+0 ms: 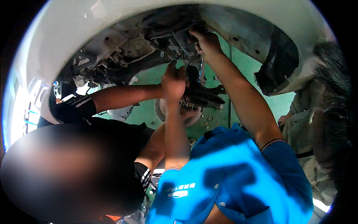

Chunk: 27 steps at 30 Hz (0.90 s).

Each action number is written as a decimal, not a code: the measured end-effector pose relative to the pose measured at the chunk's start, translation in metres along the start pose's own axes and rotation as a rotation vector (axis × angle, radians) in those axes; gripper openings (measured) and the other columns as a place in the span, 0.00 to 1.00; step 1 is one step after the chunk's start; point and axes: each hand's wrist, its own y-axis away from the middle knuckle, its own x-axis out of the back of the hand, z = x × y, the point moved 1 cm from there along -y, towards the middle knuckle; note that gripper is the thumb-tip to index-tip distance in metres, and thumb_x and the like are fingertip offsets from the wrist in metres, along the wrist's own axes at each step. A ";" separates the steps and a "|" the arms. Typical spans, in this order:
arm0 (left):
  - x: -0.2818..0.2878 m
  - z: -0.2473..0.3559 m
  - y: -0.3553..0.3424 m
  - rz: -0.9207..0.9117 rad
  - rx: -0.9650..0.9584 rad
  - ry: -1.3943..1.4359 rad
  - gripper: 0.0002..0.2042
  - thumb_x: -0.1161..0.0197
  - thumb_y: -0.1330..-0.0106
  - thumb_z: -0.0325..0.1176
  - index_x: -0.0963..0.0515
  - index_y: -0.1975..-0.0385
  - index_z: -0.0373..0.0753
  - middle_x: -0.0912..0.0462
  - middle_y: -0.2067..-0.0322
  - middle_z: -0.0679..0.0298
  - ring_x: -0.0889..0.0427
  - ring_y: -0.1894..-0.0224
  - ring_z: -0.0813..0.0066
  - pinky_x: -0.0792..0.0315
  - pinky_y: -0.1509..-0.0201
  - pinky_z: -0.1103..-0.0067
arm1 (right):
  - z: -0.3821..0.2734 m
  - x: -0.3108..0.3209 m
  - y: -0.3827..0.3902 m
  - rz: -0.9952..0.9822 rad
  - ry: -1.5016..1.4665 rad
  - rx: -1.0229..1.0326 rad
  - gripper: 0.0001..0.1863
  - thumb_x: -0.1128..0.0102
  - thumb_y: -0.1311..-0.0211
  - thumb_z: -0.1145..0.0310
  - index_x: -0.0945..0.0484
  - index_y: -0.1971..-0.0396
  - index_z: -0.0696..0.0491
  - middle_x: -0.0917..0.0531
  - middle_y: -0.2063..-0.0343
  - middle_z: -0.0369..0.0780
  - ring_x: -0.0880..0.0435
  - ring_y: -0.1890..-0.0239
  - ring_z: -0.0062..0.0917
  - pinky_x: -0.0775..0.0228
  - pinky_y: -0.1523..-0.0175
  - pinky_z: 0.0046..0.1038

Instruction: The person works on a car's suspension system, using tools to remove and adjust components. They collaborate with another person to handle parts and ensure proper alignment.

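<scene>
My left hand point(174, 84) is raised under the wheel arch, below a strut point(183, 43). Its fingers are bent upward beside a thin dark cable point(191, 59), and what is in them is hidden. Higher and to the right, my right hand point(209, 45) curls its fingers around something at the strut's upper part, hidden by the hand. A shiny slim metal bar point(201, 71) stands upright below my right hand. Under both hands are the dark brake and hub parts point(204, 98), with a round pale disc point(160, 111) partly behind them.
A co-worker's bare forearm point(128, 98) reaches in from the left, and that person's other forearm point(152, 147) passes behind my left arm. The white fender point(48, 41) arches overhead. A torn dark liner point(278, 71) hangs at the right. Small parts lie on the green floor point(216, 125).
</scene>
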 end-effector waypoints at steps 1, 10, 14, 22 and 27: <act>0.000 0.005 0.002 0.002 0.026 0.066 0.19 0.41 0.36 0.33 0.27 0.48 0.29 0.20 0.83 0.57 0.20 0.83 0.68 0.26 0.77 0.72 | -0.003 0.001 0.002 -0.019 -0.046 -0.060 0.13 0.31 0.46 0.63 0.23 0.69 0.55 0.21 0.80 0.37 0.34 0.87 0.16 0.50 0.86 0.20; 0.002 0.018 0.004 -0.060 -0.060 -0.150 0.17 0.42 0.33 0.29 0.28 0.46 0.30 0.18 0.75 0.58 0.18 0.75 0.71 0.24 0.70 0.74 | 0.012 0.003 -0.009 0.018 0.078 0.133 0.14 0.28 0.49 0.65 0.24 0.70 0.55 0.21 0.80 0.38 0.33 0.88 0.17 0.50 0.86 0.20; 0.004 -0.002 0.007 0.014 -0.023 0.051 0.18 0.41 0.35 0.31 0.28 0.47 0.31 0.19 0.78 0.59 0.21 0.82 0.72 0.27 0.76 0.75 | 0.009 -0.006 0.001 0.048 -0.021 0.021 0.15 0.28 0.50 0.65 0.24 0.69 0.55 0.20 0.79 0.39 0.33 0.88 0.17 0.50 0.86 0.20; 0.003 -0.032 -0.007 -0.030 -0.110 -0.078 0.19 0.42 0.34 0.34 0.28 0.46 0.32 0.19 0.76 0.57 0.19 0.77 0.70 0.26 0.73 0.73 | 0.011 -0.004 0.000 -0.030 0.085 0.118 0.16 0.26 0.52 0.61 0.22 0.71 0.55 0.20 0.80 0.38 0.32 0.86 0.18 0.47 0.85 0.22; 0.003 0.002 0.001 -0.105 0.048 -0.049 0.20 0.43 0.34 0.35 0.29 0.45 0.33 0.19 0.74 0.51 0.18 0.76 0.61 0.26 0.70 0.68 | 0.018 0.000 -0.013 0.086 0.192 0.164 0.16 0.25 0.54 0.61 0.21 0.74 0.56 0.21 0.81 0.37 0.32 0.86 0.18 0.49 0.84 0.22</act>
